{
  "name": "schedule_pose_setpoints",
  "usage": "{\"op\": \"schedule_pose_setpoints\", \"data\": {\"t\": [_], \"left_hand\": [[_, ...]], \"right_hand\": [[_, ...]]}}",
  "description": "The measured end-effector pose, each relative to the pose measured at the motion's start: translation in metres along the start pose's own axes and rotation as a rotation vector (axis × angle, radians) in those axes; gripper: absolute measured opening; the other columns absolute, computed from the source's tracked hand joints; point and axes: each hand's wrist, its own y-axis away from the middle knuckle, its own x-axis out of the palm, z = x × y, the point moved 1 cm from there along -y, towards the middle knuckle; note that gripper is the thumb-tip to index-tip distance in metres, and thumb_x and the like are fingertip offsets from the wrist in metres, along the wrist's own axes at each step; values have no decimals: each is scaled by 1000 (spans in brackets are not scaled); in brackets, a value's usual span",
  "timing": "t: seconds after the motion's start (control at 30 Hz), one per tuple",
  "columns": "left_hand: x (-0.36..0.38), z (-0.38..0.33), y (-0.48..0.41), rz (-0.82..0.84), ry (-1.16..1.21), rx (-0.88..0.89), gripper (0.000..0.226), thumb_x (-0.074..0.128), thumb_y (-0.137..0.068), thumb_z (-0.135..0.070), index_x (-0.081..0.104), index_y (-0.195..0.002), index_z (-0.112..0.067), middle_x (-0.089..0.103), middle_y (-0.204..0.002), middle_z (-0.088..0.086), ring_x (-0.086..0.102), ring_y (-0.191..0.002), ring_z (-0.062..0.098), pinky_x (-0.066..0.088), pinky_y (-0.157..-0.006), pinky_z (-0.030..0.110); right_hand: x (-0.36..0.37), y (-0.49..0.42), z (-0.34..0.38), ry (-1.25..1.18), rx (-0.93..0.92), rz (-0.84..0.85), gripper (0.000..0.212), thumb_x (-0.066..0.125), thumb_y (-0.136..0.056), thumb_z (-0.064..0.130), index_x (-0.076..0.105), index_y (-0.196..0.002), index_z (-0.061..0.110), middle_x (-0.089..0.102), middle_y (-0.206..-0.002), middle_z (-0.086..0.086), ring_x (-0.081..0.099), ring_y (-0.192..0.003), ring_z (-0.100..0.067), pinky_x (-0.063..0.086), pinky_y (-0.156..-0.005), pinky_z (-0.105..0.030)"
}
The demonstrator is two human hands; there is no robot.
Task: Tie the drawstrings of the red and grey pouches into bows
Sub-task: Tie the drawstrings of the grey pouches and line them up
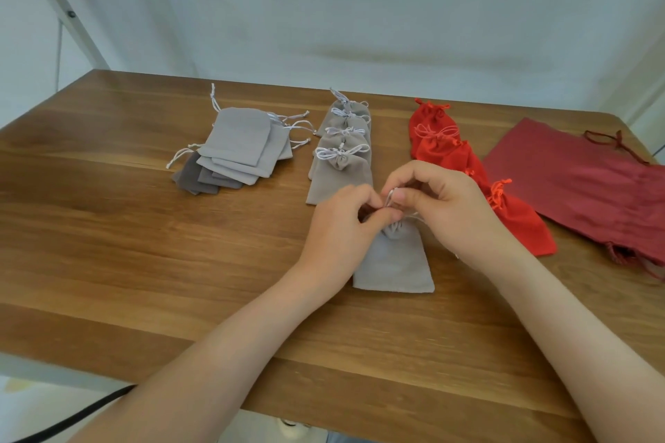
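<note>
A grey pouch (396, 262) lies flat in front of me, its gathered neck pointing away. My left hand (342, 223) pinches its white drawstring (390, 196) at the neck. My right hand (442, 205) pinches the same drawstring from the right, fingers curled over it. Behind my hands lies a row of grey pouches with tied bows (342, 151). To the right runs a row of red pouches with tied bows (453, 155). A stack of grey pouches with loose strings (237, 144) sits to the left.
The wooden table (144, 244) carries a pile of large dark red drawstring bags (583, 191) at the right edge. A black cable (72, 417) runs below the table's near edge. A white wall stands behind the table.
</note>
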Motion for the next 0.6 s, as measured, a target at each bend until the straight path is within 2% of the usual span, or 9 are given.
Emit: {"op": "schedule_pose_setpoints", "data": {"t": [0.13,0.2,0.27,0.33,0.43,0.5,0.6], "left_hand": [[1,3,0,1,-31,-5,22,71,-83,-26,62,-72,-9,53,-64,-9,49,-63,-2,37,-60,11],[1,3,-1,5,-109,35,23,67,-87,-26,59,-69,-14,49,-62,-10,47,-62,-4,34,-59,11],[1,4,-1,-1,-170,88,21,64,-89,-23,58,-69,-19,43,-62,-12,45,-62,-4,33,-59,10],[1,4,0,-11,-183,119,15,61,-91,-19,67,-77,-16,41,-64,-12,45,-61,-2,33,-59,10],[2,6,0,-18,-218,144,16,59,-92,-18,71,-85,-10,39,-66,-11,43,-61,1,33,-58,12],[3,6,-1,-15,-248,178,17,59,-93,-18,71,-87,-9,39,-67,-10,43,-61,1,33,-59,11],[4,6,-2,-28,-252,219,17,55,-95,-17,71,-96,-12,42,-70,-11,44,-64,1,35,-63,9]], "right_hand": [[1,1,0,100,-33,45,33,52,-89,-8,64,-81,22,66,-82,2,60,-80,-5,49,-76,-20],[-1,1,2,138,-48,77,35,47,-91,-9,65,-84,20,65,-85,4,60,-81,-1,45,-76,-13],[-4,1,5,99,-39,88,33,45,-91,-10,66,-91,16,65,-91,2,63,-85,-4,47,-76,-15],[-3,1,5,118,-54,70,25,52,-90,-4,66,-96,16,65,-94,0,64,-87,-10,49,-77,-20],[3,0,0,286,-73,32,12,63,-86,5,66,-88,17,66,-83,4,60,-80,-7,44,-70,-14],[3,-1,-2,318,-72,-11,13,62,-85,2,65,-82,14,65,-76,5,59,-77,-7,42,-68,-11],[0,-1,-3,271,-65,-51,15,60,-88,2,65,-87,17,66,-82,5,62,-80,-7,46,-73,-15]]}}
